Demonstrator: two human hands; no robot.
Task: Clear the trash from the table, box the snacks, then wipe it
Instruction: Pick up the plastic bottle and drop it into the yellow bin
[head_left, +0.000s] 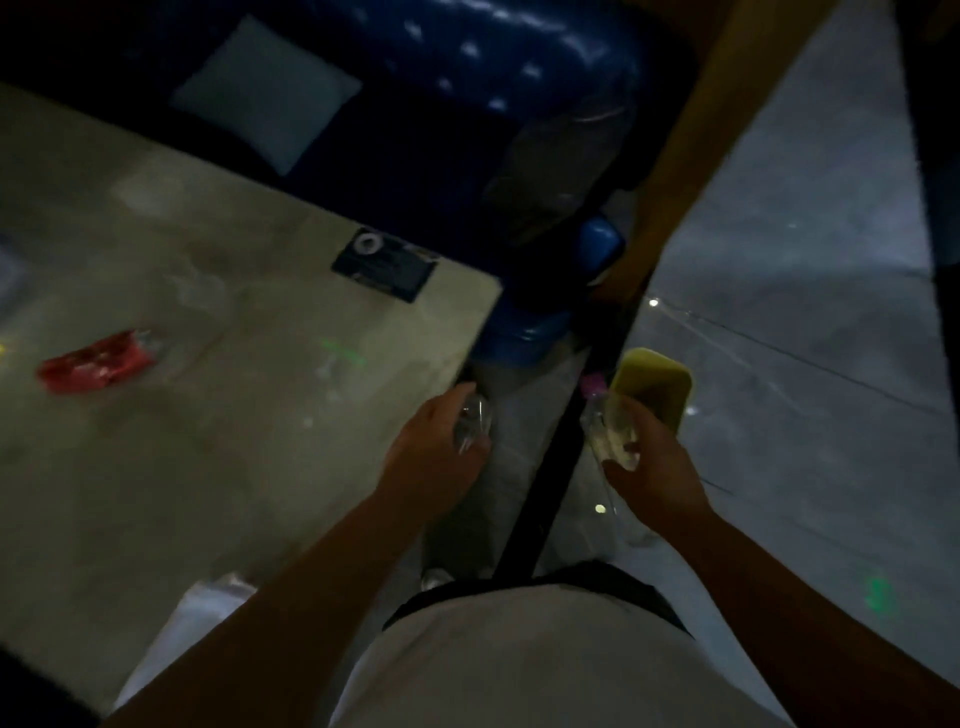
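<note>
The scene is dim and blurred. The left hand (434, 452) is off the right edge of the pale grey bench (218, 447), fingers (470, 395) curled around a crumpled clear plastic item (471, 423). The right hand (652, 467) is further right, above the grey floor (810, 322), fingers closed on a clear plastic bottle with a pink cap (608, 431). A yellow-green rounded pad (654, 387) sits just behind that bottle; whether the hand holds it cannot be determined. A red snack wrapper (96, 361) lies near the bench's left edge. A dark blue card (387, 265) lies at the far right corner.
</note>
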